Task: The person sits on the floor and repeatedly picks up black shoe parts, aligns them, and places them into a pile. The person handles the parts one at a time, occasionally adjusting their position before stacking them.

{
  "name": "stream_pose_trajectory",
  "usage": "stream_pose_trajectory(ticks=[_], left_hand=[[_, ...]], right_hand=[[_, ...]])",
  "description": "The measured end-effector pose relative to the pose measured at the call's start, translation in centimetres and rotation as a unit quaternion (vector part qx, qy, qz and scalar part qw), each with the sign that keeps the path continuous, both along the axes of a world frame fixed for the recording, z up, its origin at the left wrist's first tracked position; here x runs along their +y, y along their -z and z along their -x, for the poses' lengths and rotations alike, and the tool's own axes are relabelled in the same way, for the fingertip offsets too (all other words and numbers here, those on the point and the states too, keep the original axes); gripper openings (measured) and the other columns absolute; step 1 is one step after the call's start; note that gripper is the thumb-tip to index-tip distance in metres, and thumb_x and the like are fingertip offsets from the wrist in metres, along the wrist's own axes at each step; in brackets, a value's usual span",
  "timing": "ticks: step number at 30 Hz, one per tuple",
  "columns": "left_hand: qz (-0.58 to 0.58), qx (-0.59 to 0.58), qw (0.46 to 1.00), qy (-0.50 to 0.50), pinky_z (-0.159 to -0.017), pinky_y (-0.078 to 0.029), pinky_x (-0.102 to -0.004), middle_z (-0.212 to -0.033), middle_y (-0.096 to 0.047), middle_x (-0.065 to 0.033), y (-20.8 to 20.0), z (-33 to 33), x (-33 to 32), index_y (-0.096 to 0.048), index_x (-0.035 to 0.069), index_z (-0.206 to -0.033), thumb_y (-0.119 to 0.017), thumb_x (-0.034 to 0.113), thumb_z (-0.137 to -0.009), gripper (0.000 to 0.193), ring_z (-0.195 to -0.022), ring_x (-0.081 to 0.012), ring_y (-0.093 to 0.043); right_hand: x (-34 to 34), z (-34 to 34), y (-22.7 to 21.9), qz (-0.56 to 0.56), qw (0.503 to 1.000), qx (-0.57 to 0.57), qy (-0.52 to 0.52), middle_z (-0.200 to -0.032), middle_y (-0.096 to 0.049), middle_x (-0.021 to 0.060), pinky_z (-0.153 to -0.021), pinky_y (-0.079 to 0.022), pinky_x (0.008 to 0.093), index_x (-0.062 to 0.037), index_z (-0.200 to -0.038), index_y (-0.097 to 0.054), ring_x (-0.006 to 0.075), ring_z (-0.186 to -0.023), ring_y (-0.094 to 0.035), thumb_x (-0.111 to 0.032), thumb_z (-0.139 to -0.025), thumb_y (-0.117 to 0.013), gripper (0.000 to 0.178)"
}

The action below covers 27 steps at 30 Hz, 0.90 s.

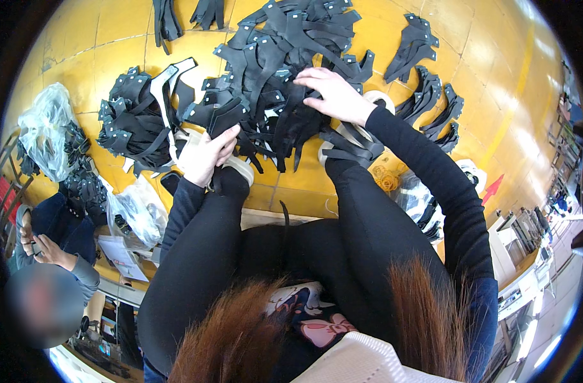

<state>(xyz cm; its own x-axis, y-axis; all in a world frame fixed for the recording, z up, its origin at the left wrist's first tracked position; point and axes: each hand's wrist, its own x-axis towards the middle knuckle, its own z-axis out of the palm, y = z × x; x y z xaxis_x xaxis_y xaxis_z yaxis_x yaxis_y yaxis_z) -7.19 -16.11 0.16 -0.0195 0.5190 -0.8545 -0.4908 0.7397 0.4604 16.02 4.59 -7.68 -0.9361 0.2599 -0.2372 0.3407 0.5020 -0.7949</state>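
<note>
My left hand (205,156) is closed round a small stack of flat black strap pieces (226,119), held upright above my left shoe (240,169). My right hand (333,96) is open, its fingers stretched over a large heap of black strap pieces (259,60). Whether its fingertips touch the heap is hard to tell. Many pieces bear small white labels. Beside my left hand stands a white-edged, curved black piece (161,96). More black straps (352,147) lie across my right shoe.
Bundles of black straps lie at left (129,121) and right (413,48) on the yellow tiled floor (483,38). Clear plastic bags (49,127) and a dark phone-like object (171,183) are at left, near a seated person (55,252). Yellow cord (386,179) lies by my right foot.
</note>
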Motion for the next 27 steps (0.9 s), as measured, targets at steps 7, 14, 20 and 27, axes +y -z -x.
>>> stream_pose_trajectory(ticks=[7,14,20,27], left_hand=[[-0.001,0.0,1.0,0.011,-0.043,-0.02,-0.0228,-0.053,-0.033,0.0068,0.2,0.1,-0.2,-0.043,0.015,-0.064,-0.056,0.024,-0.099,0.038,-0.043,-0.0043,-0.026],[0.011,0.0,1.0,0.011,-0.044,-0.02,-0.0236,-0.053,-0.033,0.0062,0.3,0.2,-0.3,-0.042,0.015,-0.063,-0.057,0.026,-0.098,0.04,-0.044,-0.0048,-0.026],[0.008,0.012,1.0,0.02,-0.044,-0.02,-0.0235,-0.052,-0.033,0.0061,0.1,0.2,-0.1,-0.043,0.014,-0.063,-0.058,0.027,-0.098,0.04,-0.044,-0.0051,-0.026],[0.013,0.002,1.0,0.02,-0.044,-0.02,-0.0236,-0.052,-0.032,0.0062,0.5,0.2,-0.3,-0.04,0.015,-0.06,-0.057,0.028,-0.098,0.043,-0.043,-0.0052,-0.026]], right_hand=[[-3.3,-0.6,-1.3,0.057,0.997,-0.016,-0.059,-0.126,-0.056,0.0134,-0.101,-0.043,0.0402,-0.0043,-0.121,-0.059,0.0322,-0.119,-0.053,-0.015,-0.084,-0.065,0.039],[-1.9,-1.0,-0.4,-0.158,0.981,-0.102,0.055,-0.098,-0.054,0.0094,-0.085,-0.046,0.0391,-0.012,-0.127,-0.058,0.0279,-0.097,-0.054,-0.016,-0.083,-0.066,0.045],[-4.1,-1.6,-0.6,-0.109,0.989,-0.075,-0.074,-0.094,-0.054,0.0057,-0.082,-0.044,0.0373,-0.0181,-0.122,-0.063,0.0252,-0.095,-0.055,-0.017,-0.082,-0.066,0.04],[-3.3,-2.3,0.0,-0.207,0.973,-0.072,0.077,-0.097,-0.054,0.0072,-0.081,-0.044,0.0377,-0.0085,-0.124,-0.056,0.0257,-0.096,-0.054,-0.015,-0.081,-0.066,0.045]])
